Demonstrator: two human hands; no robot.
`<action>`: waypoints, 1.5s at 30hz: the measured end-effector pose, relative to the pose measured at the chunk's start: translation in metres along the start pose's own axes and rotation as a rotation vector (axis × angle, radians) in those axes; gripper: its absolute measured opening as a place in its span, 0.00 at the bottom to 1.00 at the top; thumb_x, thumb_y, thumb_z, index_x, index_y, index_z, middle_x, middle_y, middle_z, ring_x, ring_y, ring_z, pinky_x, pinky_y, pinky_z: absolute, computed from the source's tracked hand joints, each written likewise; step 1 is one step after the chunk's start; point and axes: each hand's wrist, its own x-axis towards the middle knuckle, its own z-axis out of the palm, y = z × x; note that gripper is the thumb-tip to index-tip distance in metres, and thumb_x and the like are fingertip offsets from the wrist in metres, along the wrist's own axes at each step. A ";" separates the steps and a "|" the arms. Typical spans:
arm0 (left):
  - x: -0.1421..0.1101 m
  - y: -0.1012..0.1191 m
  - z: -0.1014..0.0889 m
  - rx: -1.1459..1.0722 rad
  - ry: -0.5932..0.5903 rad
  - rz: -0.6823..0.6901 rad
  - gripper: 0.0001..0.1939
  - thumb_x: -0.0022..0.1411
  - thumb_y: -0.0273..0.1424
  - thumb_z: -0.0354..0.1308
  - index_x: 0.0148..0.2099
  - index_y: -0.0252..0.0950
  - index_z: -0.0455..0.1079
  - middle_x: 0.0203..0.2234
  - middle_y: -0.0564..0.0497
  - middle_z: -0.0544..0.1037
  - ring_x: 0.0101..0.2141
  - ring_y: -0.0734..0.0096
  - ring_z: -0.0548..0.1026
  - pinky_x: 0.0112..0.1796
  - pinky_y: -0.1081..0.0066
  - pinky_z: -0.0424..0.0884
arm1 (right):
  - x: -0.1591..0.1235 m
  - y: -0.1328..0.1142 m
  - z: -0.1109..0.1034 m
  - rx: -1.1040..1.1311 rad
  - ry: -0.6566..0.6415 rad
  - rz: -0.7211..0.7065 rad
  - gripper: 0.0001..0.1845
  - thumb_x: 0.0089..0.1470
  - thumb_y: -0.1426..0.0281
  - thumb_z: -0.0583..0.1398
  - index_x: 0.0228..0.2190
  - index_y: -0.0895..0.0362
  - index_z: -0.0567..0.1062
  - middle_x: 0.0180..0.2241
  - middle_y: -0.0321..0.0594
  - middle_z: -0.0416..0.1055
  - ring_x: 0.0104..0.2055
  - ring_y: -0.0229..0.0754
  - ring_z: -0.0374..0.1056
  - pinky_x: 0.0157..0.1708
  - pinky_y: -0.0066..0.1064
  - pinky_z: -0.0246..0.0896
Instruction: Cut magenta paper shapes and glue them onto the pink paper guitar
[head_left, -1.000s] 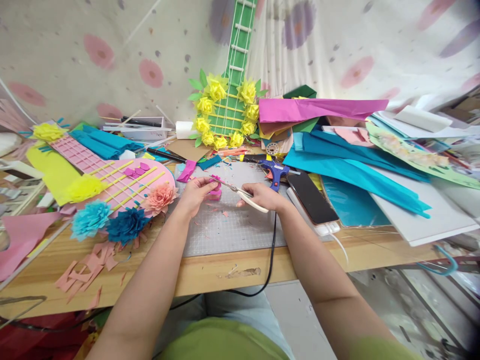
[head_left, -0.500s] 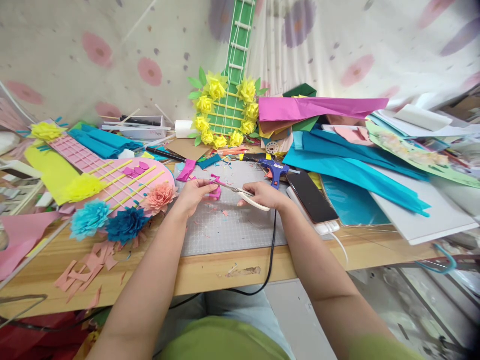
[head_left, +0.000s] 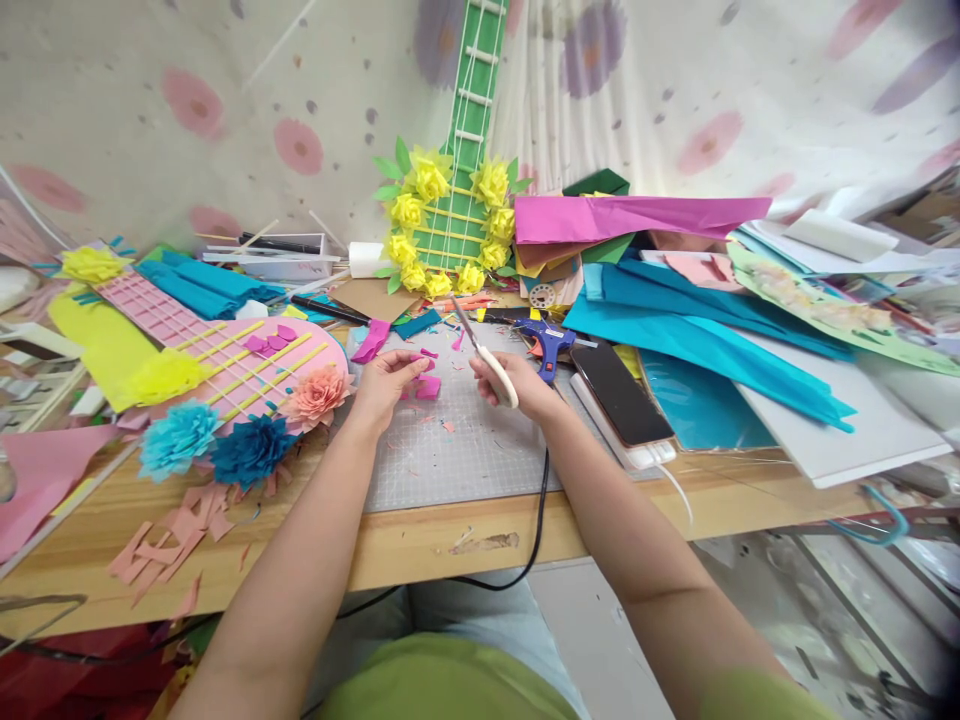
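Note:
Over the grey cutting mat (head_left: pixel 465 470), my left hand (head_left: pixel 386 385) pinches a small piece of magenta paper (head_left: pixel 427 354) between thumb and fingers. Another magenta scrap (head_left: pixel 427 387) shows just below it. My right hand (head_left: pixel 517 385) is closed on scissors (head_left: pixel 495 372) with white handles, their blades pointing up and away, apart from the paper. Left of my left hand lies a pink paper guitar (head_left: pixel 232 370) bearing yellow strips, paper flowers and several magenta petals (head_left: pixel 270 340). A folded magenta piece (head_left: pixel 371 341) rests behind my left hand.
A green guitar (head_left: pixel 457 220) ringed with yellow flowers stands at the back. Right of my right hand are a blue glue gun (head_left: pixel 551 345), a phone (head_left: pixel 622 393) and blue paper sheets (head_left: pixel 697 320). A black cable (head_left: pixel 541 520) hangs over the table's front edge.
The scissors have left the magenta paper and swung upward, now pointing away from me. A small magenta bit appears on the mat near the blades. My left hand still holds paper.

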 end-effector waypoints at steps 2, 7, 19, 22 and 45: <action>0.000 -0.003 0.003 -0.003 -0.052 0.073 0.09 0.39 0.29 0.66 0.26 0.33 0.72 0.29 0.51 0.74 0.30 0.75 0.72 0.31 0.75 0.69 | 0.002 0.001 0.011 0.296 -0.055 0.044 0.20 0.43 0.53 0.58 0.27 0.57 0.64 0.22 0.36 0.68 0.19 0.32 0.61 0.19 0.25 0.55; -0.001 -0.009 0.008 0.032 -0.139 0.182 0.07 0.37 0.26 0.67 0.22 0.35 0.72 0.32 0.51 0.72 0.37 0.73 0.70 0.38 0.74 0.66 | 0.006 0.004 0.031 0.700 -0.257 0.150 0.15 0.45 0.59 0.60 0.25 0.58 0.65 0.23 0.38 0.70 0.23 0.35 0.65 0.27 0.29 0.63; -0.003 -0.008 0.010 0.008 -0.211 0.036 0.18 0.40 0.26 0.65 0.38 0.37 0.71 0.32 0.52 0.72 0.32 0.76 0.70 0.31 0.76 0.67 | 0.009 0.001 0.034 0.667 0.174 -0.080 0.20 0.31 0.67 0.66 0.25 0.57 0.61 0.16 0.28 0.64 0.18 0.32 0.61 0.20 0.26 0.55; -0.009 -0.008 0.021 -0.067 -0.137 -0.119 0.13 0.44 0.33 0.63 0.35 0.34 0.70 0.31 0.50 0.73 0.27 0.78 0.69 0.24 0.78 0.67 | 0.011 0.003 0.037 0.502 0.399 -0.227 0.20 0.34 0.66 0.65 0.26 0.55 0.58 0.18 0.27 0.63 0.20 0.31 0.60 0.22 0.26 0.55; -0.015 -0.019 0.040 -0.067 0.113 -0.130 0.14 0.38 0.35 0.65 0.27 0.32 0.69 0.21 0.52 0.72 0.21 0.77 0.69 0.18 0.78 0.66 | 0.010 0.011 0.050 0.126 0.553 -0.366 0.16 0.43 0.64 0.59 0.29 0.54 0.56 0.26 0.31 0.62 0.27 0.34 0.61 0.32 0.30 0.58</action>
